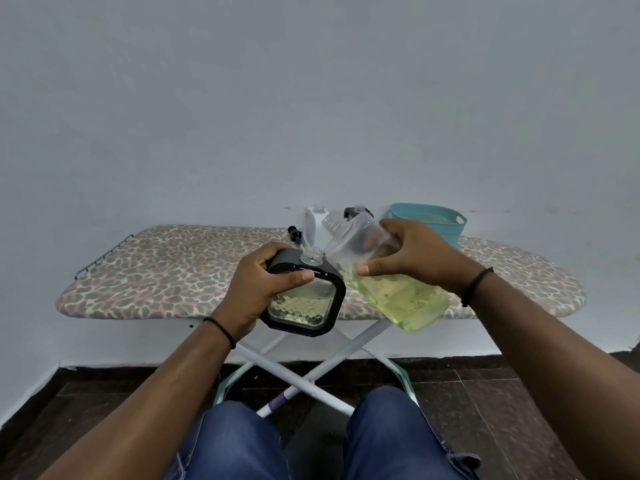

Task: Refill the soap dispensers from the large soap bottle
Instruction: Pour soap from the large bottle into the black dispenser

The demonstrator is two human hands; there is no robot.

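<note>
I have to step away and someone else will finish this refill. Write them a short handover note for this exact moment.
Left hand: holds the black-framed dispenser, neck open, a little liquid inside.
Right hand: holds the large soap bottle, uncapped, yellow-green soap low in it, mouth raised just beside the dispenser's neck.
No soap is flowing now.
More containers wait on the ironing board near the teal basket.
Left: pour, cap, do the rest.

Both arms reach forward from the bottom of the view, with the knees in blue jeans between them. The left hand [258,289] is curled tight around something, thumb lying across the front and fingers [273,252] wrapped over the top, with a thin dark band on the wrist. The right hand [412,256] grips from above, thumb pointing left, with a dark band on that wrist too.
</note>
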